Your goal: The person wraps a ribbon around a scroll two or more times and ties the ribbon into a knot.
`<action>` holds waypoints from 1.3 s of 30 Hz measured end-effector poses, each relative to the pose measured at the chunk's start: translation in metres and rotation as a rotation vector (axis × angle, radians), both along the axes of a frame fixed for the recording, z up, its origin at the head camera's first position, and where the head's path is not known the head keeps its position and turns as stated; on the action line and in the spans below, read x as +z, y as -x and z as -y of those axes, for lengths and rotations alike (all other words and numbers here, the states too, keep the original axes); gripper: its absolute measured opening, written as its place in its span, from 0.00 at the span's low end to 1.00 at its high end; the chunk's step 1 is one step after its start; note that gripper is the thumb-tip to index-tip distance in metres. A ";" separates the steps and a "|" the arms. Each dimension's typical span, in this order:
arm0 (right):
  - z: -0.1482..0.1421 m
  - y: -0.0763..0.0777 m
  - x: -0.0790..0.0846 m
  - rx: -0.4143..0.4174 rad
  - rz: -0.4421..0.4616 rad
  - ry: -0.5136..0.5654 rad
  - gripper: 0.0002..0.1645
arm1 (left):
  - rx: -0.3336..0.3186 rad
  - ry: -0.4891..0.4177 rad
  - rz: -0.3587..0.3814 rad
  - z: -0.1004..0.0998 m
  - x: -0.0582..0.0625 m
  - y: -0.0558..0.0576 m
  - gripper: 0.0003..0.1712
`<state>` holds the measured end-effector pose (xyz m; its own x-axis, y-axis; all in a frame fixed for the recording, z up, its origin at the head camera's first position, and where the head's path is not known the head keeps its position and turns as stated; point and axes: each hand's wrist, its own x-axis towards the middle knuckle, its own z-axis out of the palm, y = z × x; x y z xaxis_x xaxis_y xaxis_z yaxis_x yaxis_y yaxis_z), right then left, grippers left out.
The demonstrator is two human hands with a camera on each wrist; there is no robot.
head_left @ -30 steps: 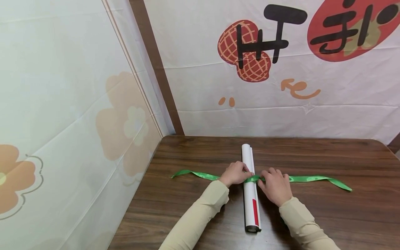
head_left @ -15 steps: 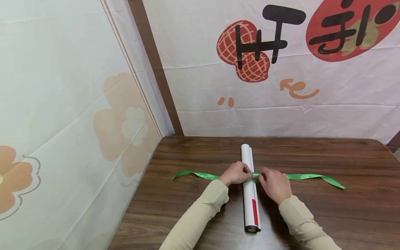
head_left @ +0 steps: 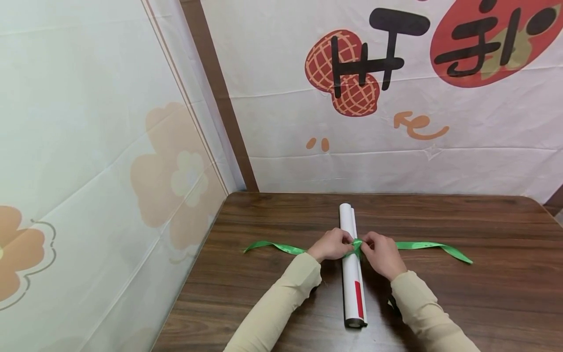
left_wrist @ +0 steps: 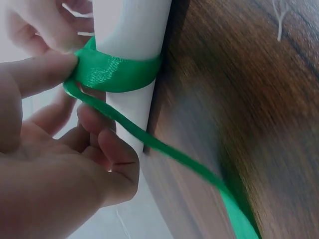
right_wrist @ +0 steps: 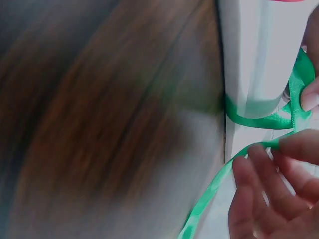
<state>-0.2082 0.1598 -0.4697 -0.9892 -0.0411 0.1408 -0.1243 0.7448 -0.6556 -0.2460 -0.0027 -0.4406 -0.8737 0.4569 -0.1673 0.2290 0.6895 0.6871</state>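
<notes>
A long white roll (head_left: 350,283) with a red patch and a dark near end lies lengthwise on the table. A green satin ribbon (left_wrist: 114,72) circles its middle, crossing on top. My left hand (head_left: 332,244) pinches the ribbon between thumb and finger at the crossing. From the other side, my right hand (head_left: 383,254) holds the ribbon close to the roll's top; in the right wrist view its thumb and fingertips (right_wrist: 256,152) pinch the strand. One ribbon tail (head_left: 272,244) trails left over the table, the other tail (head_left: 435,245) right. The crossing is partly hidden behind fingers.
The dark wood-grain table (head_left: 484,303) extends around the roll on both sides. A printed fabric backdrop (head_left: 281,107) hangs behind its far edge, and a flowered cloth (head_left: 110,195) along the left.
My right hand has shifted slightly left, up against the roll. The right ribbon tail has been drawn left, and the ribbon bunches at the crossing. My left hand stays nearly still.
</notes>
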 end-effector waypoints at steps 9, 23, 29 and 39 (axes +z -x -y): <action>-0.002 0.006 -0.005 0.076 0.024 0.107 0.09 | -0.029 -0.003 -0.006 0.003 0.002 0.002 0.06; -0.004 0.010 -0.004 0.185 0.165 0.183 0.11 | 0.041 -0.032 -0.051 0.004 -0.001 0.004 0.09; -0.004 0.011 -0.004 0.224 0.221 0.220 0.12 | 0.021 -0.034 -0.044 0.005 -0.002 0.003 0.13; -0.003 0.009 -0.003 0.199 0.280 0.211 0.18 | -0.014 0.029 -0.042 0.007 -0.005 0.003 0.09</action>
<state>-0.2170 0.1628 -0.4725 -0.9662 -0.2346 -0.1071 -0.0475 0.5700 -0.8203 -0.2486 -0.0101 -0.4453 -0.8737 0.4647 -0.1442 0.2669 0.7055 0.6565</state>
